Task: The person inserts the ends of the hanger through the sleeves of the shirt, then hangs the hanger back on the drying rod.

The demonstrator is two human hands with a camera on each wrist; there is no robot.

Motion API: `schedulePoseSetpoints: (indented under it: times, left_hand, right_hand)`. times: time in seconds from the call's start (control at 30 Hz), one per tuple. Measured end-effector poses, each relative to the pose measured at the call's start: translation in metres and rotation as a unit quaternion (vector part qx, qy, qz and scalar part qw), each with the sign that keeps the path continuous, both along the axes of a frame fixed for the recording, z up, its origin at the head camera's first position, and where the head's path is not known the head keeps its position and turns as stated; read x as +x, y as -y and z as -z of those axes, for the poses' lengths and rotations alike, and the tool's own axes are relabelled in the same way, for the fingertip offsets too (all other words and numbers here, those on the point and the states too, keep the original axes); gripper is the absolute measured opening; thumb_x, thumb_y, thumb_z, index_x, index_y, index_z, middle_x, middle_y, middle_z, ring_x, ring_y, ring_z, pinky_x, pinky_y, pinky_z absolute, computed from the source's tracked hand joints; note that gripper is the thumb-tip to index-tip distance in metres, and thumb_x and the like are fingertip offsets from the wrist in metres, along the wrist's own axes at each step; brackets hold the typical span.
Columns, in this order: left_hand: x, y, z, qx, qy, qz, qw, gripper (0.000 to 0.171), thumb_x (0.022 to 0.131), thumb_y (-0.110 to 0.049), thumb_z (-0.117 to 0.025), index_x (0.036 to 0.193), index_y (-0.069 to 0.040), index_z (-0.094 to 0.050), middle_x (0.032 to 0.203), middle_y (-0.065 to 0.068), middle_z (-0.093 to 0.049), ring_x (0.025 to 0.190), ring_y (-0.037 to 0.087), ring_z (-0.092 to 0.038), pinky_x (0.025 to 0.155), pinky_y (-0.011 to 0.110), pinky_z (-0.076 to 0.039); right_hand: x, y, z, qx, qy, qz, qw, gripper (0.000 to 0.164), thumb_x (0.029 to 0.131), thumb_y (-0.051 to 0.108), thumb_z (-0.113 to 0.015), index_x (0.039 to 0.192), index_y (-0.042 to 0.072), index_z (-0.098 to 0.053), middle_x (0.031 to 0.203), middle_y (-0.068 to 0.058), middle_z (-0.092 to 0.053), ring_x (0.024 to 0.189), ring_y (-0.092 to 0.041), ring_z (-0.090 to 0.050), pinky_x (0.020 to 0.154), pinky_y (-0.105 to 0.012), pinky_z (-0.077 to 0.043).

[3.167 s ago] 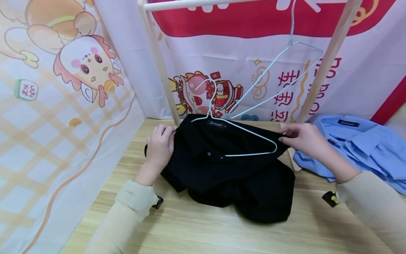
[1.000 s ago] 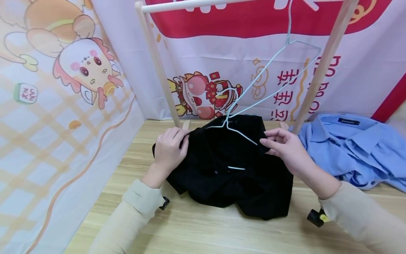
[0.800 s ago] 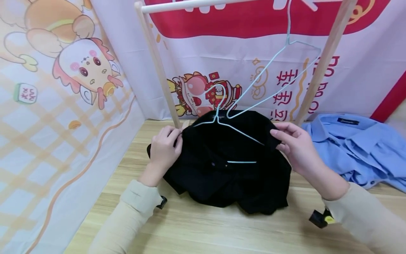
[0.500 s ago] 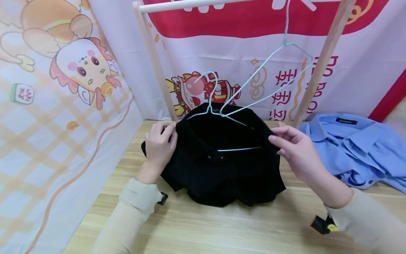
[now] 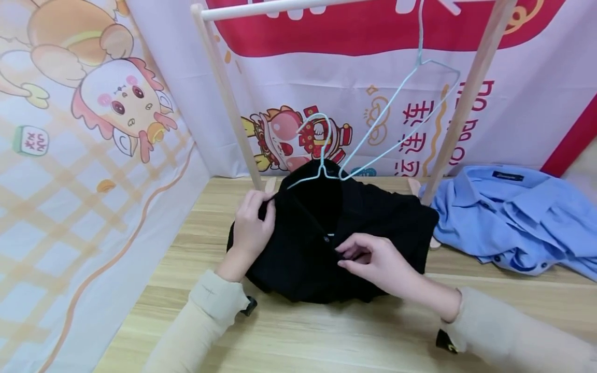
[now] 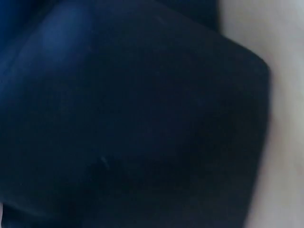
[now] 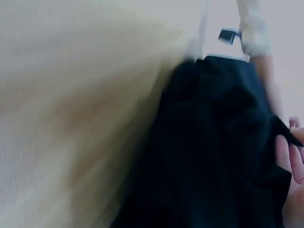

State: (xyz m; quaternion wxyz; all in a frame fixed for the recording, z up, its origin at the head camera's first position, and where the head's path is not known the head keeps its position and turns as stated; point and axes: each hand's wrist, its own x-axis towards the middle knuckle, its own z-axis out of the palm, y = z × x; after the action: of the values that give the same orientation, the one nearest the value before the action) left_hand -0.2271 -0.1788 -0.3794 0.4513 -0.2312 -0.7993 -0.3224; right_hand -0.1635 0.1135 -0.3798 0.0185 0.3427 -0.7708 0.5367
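A black shirt [image 5: 298,259] with a collar and front buttons lies bunched on the wooden table. Inside its neck opening sits a pale blue wire hanger [image 5: 323,155], its hook standing up above the collar; most of its lower part is hidden by cloth. My left hand [image 5: 252,223] pinches the shirt at the left shoulder, perhaps with the hanger's end beneath the cloth. At the front opening, close to a button, my right hand [image 5: 380,261] pinches the shirt's edge; the right wrist view also shows these fingers [image 7: 295,159] on the cloth. Dark fabric [image 6: 142,114] fills the left wrist view.
A wooden rack [image 5: 224,93] stands behind the shirt, with a second pale blue hanger [image 5: 396,98] hanging from it. To the right lies a crumpled light blue shirt [image 5: 513,217]. Printed cloth [image 5: 116,171] covers the left side and the back.
My right hand has left the shirt's right collar side and moved left and down to the front edge. Cloth now covers the hanger's right arm. My left hand keeps its grip, shifting slightly right.
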Motion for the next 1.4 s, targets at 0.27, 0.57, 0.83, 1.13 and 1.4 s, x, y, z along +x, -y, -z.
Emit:
schedulePoseSetpoints:
  times: [0.27,0.57,0.83,1.13,1.4]
  left_hand:
    - [0.0,0.025,0.013,0.102,0.056,0.032,0.9927,0.01,0.094,0.009,-0.065,0.103,0.006,-0.07,0.097,0.018,-0.07,0.094,0.034,-0.066,0.089,0.036,-0.049]
    - [-0.002,0.037,0.006,0.148,0.078,0.017,0.9857,0.008,0.096,0.006,-0.064,0.102,0.008,-0.07,0.096,0.021,-0.069,0.091,0.028,-0.063,0.086,0.027,-0.046]
    - [-0.002,0.041,0.006,0.161,0.097,0.017,0.9821,0.008,0.097,0.006,-0.064,0.101,0.008,-0.07,0.093,0.02,-0.068,0.089,0.026,-0.062,0.087,0.023,-0.046]
    - [0.001,0.032,0.005,0.074,0.082,0.08,0.9907,0.01,0.094,0.008,-0.067,0.101,0.005,-0.073,0.094,0.016,-0.07,0.089,0.03,-0.066,0.084,0.029,-0.047]
    - [0.005,0.033,-0.009,0.031,0.024,0.134,0.9903,0.014,0.09,0.01,-0.069,0.102,0.003,-0.073,0.096,0.016,-0.07,0.09,0.031,-0.065,0.09,0.029,-0.049]
  right_hand:
    - [-0.023,-0.024,-0.001,-0.036,-0.061,0.042,0.997,0.025,0.087,-0.014,-0.072,0.108,0.0,-0.073,0.106,-0.009,-0.071,0.094,-0.018,-0.07,0.081,-0.023,-0.057]
    - [-0.036,-0.059,-0.011,-0.142,-0.126,0.17,0.967,0.024,0.083,-0.026,-0.066,0.101,-0.011,-0.07,0.099,-0.006,-0.063,0.083,-0.009,-0.06,0.07,-0.014,-0.051]
    - [-0.05,-0.077,-0.01,-0.096,-0.004,0.266,0.959,0.048,0.095,0.002,-0.071,0.139,0.003,-0.053,0.127,0.007,-0.054,0.105,-0.006,-0.053,0.08,-0.015,-0.043]
    - [-0.062,-0.077,-0.032,0.078,-0.175,0.202,0.961,0.04,0.09,0.005,-0.078,0.128,0.005,-0.068,0.125,-0.012,-0.066,0.117,-0.027,-0.057,0.097,-0.044,-0.042]
    - [-0.056,-0.07,-0.025,0.061,-0.312,0.13,0.939,0.028,0.083,-0.016,-0.071,0.106,-0.001,-0.074,0.086,-0.005,-0.067,0.075,-0.018,-0.055,0.073,-0.029,-0.039]
